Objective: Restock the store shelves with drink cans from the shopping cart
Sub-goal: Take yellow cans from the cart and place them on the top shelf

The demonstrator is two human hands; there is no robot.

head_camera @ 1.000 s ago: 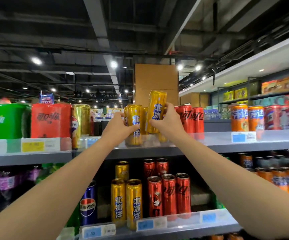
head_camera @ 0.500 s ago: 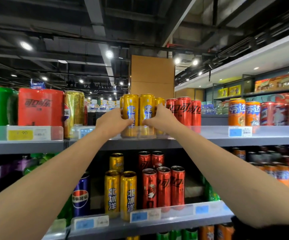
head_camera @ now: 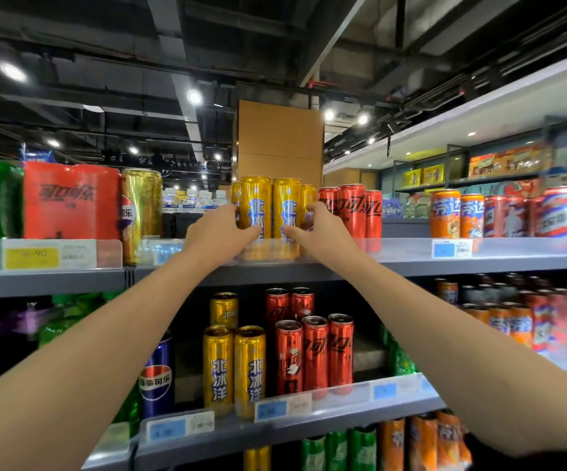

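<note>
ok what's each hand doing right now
left hand: grips the left tall yellow drink can
right hand: grips the right tall yellow drink can

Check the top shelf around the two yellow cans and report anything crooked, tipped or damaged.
Nothing stands out. Both yellow cans stand upright side by side on the top shelf, the left hand and right hand at their bases. The neighbouring red cans also stand upright.

A shop: price-tagged shelves (head_camera: 411,263) stocked with drink cans (head_camera: 316,351).
</note>
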